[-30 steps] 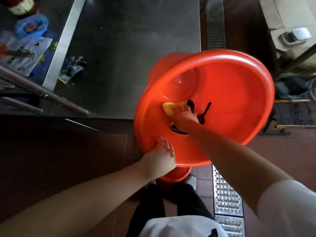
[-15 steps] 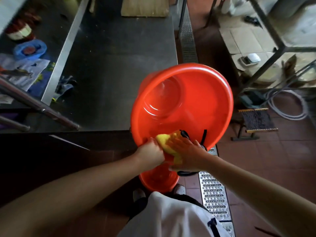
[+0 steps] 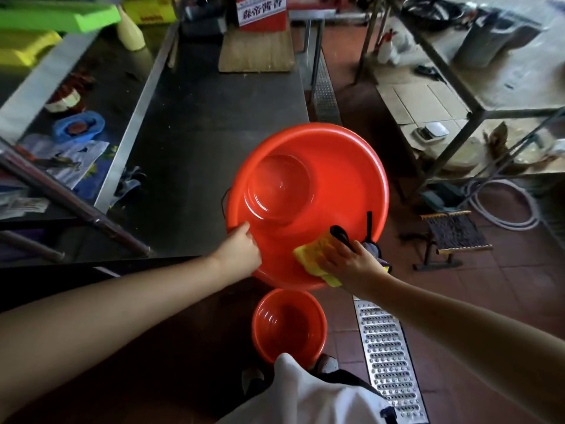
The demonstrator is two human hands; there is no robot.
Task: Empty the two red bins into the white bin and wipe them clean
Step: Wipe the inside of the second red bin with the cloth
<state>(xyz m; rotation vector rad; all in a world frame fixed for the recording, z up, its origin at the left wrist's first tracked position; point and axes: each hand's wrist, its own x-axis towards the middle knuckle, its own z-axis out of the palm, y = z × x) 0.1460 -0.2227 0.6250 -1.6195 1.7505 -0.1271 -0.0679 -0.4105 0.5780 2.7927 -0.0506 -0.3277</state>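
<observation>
A large red bin (image 3: 330,179) is held tilted toward me at the steel table's near corner, its inside bare and shiny. My left hand (image 3: 240,250) grips its near-left rim. My right hand (image 3: 348,261) presses a yellow cloth (image 3: 315,255) with black straps against the bin's near-right rim, fingers curled over the cloth. A smaller red bin (image 3: 289,325) stands upright on the tiled floor just in front of my feet. No white bin shows in this view.
A dark steel table (image 3: 214,117) runs away to the left, with a wooden board (image 3: 256,53) at its far end. A metal floor drain grate (image 3: 388,359) lies at the right. A small stool (image 3: 455,237) and a hose stand further right under a metal rack.
The view has lifted, showing more of the room and the small bin on the floor. My right hand and cloth slid from the bin's inner wall out to its near-right rim.
</observation>
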